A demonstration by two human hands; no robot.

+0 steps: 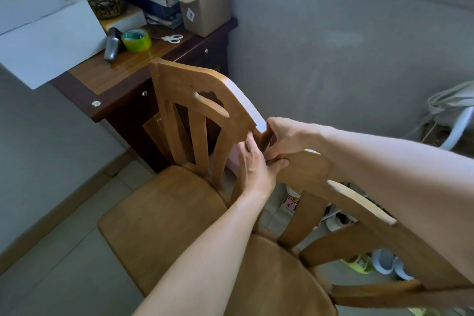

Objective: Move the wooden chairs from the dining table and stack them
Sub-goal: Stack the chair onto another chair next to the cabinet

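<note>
Two wooden chairs side by side in a corner, far chair against the desk, near chair just beside it, backs meeting at a corner. Left hand grasps the near chair's top rail end; right hand pinches the far chair's back post, likely aligning them. Not stacked yet. Shoes crowd the floor behind; tape roll, scissors on the desk.

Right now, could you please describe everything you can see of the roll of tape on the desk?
The roll of tape is yellow-green with a darker green inner core, a thick ring lying tilted on the glossy wooden desk. It leans against a grey handheld device; white-handled scissors lie just to its right, apart from it.
</note>
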